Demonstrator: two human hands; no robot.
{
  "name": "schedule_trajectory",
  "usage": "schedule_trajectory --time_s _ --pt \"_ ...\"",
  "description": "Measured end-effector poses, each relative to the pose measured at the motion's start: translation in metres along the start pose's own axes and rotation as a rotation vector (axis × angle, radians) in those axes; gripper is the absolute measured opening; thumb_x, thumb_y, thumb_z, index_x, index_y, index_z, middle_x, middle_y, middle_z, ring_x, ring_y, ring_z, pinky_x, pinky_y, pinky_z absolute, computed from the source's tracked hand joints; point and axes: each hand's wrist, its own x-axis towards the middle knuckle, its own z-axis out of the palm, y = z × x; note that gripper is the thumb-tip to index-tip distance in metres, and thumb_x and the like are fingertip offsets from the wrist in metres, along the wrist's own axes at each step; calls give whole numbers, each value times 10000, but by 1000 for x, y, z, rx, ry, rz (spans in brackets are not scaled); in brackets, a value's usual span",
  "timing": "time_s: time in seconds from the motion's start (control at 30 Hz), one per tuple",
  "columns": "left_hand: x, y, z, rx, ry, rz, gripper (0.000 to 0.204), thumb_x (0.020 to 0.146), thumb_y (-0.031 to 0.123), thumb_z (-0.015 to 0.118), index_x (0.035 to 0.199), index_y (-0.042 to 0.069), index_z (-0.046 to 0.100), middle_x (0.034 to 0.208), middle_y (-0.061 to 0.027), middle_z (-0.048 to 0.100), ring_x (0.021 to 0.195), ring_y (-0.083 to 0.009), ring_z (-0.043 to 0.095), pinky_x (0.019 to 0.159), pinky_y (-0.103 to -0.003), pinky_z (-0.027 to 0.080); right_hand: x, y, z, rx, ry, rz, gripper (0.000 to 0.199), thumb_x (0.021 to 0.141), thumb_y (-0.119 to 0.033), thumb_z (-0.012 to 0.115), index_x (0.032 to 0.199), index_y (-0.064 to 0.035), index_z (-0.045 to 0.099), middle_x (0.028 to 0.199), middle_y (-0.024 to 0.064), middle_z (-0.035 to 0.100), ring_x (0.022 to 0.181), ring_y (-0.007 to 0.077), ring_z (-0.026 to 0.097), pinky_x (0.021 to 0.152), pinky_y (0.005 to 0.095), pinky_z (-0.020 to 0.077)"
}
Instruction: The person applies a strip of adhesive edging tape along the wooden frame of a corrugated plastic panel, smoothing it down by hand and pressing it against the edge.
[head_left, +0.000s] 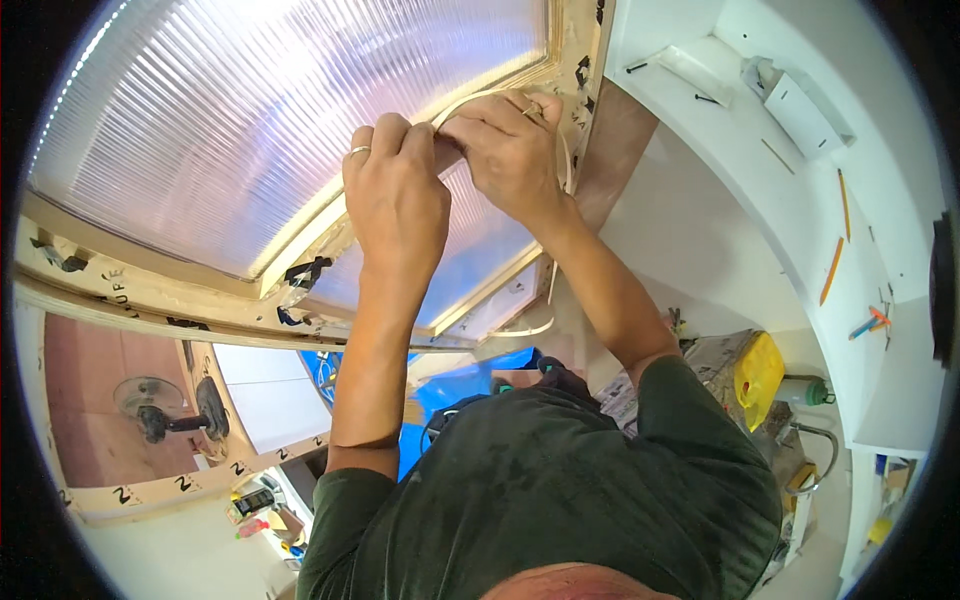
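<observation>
Your left hand (398, 190): raised at upper center, fingers curled narrow, a ring on one; the fingertips are hidden beside the strip, so whether they pinch it you cannot tell from here.
Your right hand (512, 150): just right of the left one, also ringed, fingers bent and closed on the strip.
Cream strip (458, 104): arches between your hands at upper center, then hangs in a thin line to the right of your right hand.
Ribbed panel (270, 110): translucent, filling the upper left of the frame, behind your hands.
Wooden frame (150, 252): pale, bordering the panel, with pieces of black tape (305, 271) stuck along it.
Your shirt (540, 490): dark green, across the bottom center.
Blue sheet (465, 378): below the wooden frame, near the center.
Fan (155, 420): lower left, seen through an opening.
White shelf (760, 180): curving down the right side; on it lie an orange pencil (832, 270) and a dark screw (706, 98).
Yellow bag (758, 382): lower right, next to a green bottle (803, 391).
Metal faucet (830, 450): curved, below the bottle.
</observation>
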Motion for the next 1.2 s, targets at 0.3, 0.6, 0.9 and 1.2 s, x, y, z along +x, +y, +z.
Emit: schedule_trajectory --time_s 0.3,0.6,0.9,1.2 --pt "0 -4 2 -65 43 20 100 814 12 675 878 53 741 914 -124 616 915 -359 607 802 -477 467 -44 -14 20 15 141 207 213 902 -107 781 1110 -143 756 1083 10 696 1025 215 652 995 430 355" --pt "-1 -6 0 2 -17 13 158 860 27 656 961 50 775 930 -114 641 926 -355 619 825 -466 492 -13 15 1 155 57 61 249 870 0 768 1080 -124 817 1047 32 728 978 243 692 908 361 440" --pt "-1 -4 4 3 33 12 92 865 44 661 887 35 750 917 -126 617 919 -357 612 818 -472 486 -16 9 -28 -190 -21 70 258 856 -92 841 1088 -204 847 1175 -6 700 1137 228 613 1051 438 336" --pt "-1 -6 7 -26 55 39 65 814 11 676 857 28 721 926 -127 606 918 -350 598 808 -471 463 11 27 -20 64 -139 114 154 811 -185 903 954 -236 878 1252 17 630 1203 253 530 1070 432 308"
